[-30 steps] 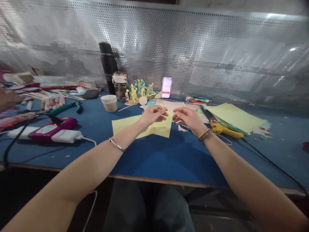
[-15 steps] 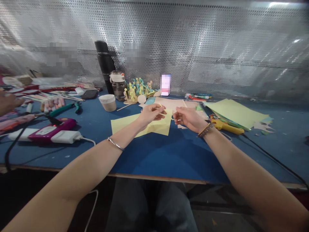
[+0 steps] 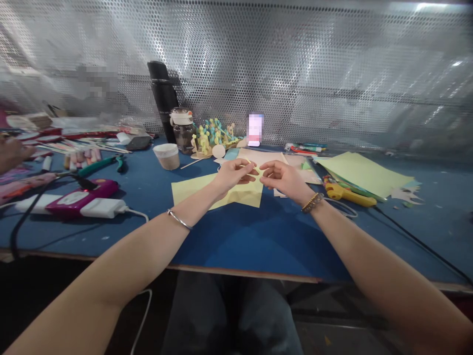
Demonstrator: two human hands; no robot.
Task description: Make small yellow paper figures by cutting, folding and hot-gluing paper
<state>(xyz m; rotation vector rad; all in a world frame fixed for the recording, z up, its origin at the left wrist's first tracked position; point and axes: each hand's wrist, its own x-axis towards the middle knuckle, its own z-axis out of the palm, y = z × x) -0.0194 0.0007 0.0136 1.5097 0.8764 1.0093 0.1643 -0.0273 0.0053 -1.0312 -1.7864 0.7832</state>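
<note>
Above a yellow paper sheet [image 3: 246, 195], my left hand [image 3: 236, 173] pinches a tiny pale yellow piece between thumb and fingertips. My right hand [image 3: 280, 178] is beside it, fingers curved and a little apart, with nothing visible in them. A narrow gap separates the two hands. Pale pink sheets [image 3: 291, 160] lie just behind them. A cluster of small yellow and blue paper flowers [image 3: 212, 135] stands behind my left hand, with a round pale disc [image 3: 218, 151] in front of it.
At the left are a paper cup [image 3: 167, 157], a lidded bottle [image 3: 183, 130], a black flask [image 3: 162, 98], green pliers [image 3: 98, 166] and a purple power strip [image 3: 83, 198]. A yellow glue gun [image 3: 349, 195] and stacked paper [image 3: 365, 172] lie right. Another person's hand [image 3: 13, 154] shows far left.
My right hand has moved slightly left, closer to my left hand, and its fingers have spread. The view has shifted slightly.
</note>
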